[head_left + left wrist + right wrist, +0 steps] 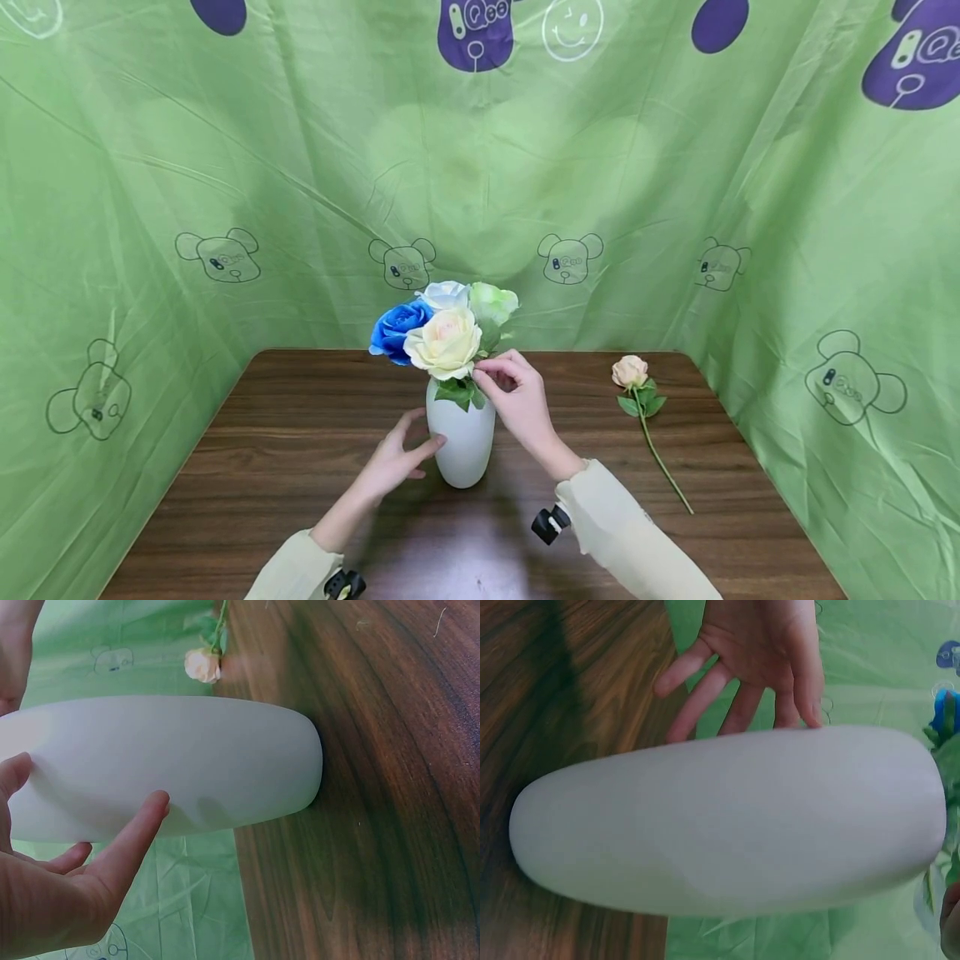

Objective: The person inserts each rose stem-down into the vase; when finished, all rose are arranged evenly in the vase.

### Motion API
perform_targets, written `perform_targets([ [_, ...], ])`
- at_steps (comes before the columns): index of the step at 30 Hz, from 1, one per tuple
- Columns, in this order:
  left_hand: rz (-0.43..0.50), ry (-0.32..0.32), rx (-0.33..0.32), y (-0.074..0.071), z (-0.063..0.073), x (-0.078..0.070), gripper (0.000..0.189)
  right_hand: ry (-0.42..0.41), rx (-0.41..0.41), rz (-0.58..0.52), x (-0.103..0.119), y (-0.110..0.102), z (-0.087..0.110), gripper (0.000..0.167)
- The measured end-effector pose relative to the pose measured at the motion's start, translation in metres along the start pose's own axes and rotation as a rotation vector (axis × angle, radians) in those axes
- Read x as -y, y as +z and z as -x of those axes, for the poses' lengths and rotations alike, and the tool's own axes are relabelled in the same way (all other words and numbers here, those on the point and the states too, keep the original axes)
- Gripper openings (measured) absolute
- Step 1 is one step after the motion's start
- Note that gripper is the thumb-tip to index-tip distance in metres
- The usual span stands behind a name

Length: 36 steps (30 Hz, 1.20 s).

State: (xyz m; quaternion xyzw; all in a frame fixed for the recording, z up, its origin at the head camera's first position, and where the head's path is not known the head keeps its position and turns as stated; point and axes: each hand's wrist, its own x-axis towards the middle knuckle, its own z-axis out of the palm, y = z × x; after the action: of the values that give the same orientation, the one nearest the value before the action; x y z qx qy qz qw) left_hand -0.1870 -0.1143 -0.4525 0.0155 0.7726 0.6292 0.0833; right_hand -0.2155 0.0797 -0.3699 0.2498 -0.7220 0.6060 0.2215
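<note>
Head view: a white vase (463, 442) stands upright near the middle of a dark wooden table (300, 467), with green printed cloth (315, 192) hanging behind and on both sides; in its mouth are a blue rose (400, 332), a cream rose (442, 343) in front, a pale blue rose (444, 295) behind and a light green flower (495, 302) toward the right, with green leaves (459, 392) over the rim; the left hand (399, 454) is loosely spread at the vase's left side, thumb against the wall, not gripping; the right hand (517, 396) pinches the cream rose at its lower right edge between thumb and forefinger, though whether by petal or stem I cannot tell; a peach rose (630, 372) lies by itself on the table to the right, stem pointing toward the person. Left wrist view: the vase appears sideways, its base on the wood; the left hand's thumb and forefinger touch it without closing around it; the peach rose shows beyond. Right wrist view: the left hand's fingers fan out beside the vase; only a sliver of the right hand shows at the edge, near leaves.
</note>
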Motion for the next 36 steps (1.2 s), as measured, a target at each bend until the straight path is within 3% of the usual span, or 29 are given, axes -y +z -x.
perform_targets([
  [4,-0.011,0.008,0.002,0.0,0.0,0.0,0.066,0.04,-0.035,0.014,0.004,-0.013,0.003,0.008],
  [12,-0.012,0.018,0.013,-0.001,-0.001,0.001,0.066,0.153,-0.103,0.109,-0.025,-0.045,0.017,0.009],
  [18,-0.011,0.01,0.014,-0.001,0.0,-0.001,0.066,0.217,-0.14,0.185,-0.064,-0.074,0.028,0.009],
  [26,-0.001,0.02,0.029,-0.002,0.01,-0.019,0.064,0.326,-0.168,0.316,-0.12,-0.108,0.047,0.011],
  [36,-0.021,0.013,0.01,-0.001,-0.002,0.002,0.066,0.47,-0.174,0.455,-0.154,-0.143,0.067,0.016],
])
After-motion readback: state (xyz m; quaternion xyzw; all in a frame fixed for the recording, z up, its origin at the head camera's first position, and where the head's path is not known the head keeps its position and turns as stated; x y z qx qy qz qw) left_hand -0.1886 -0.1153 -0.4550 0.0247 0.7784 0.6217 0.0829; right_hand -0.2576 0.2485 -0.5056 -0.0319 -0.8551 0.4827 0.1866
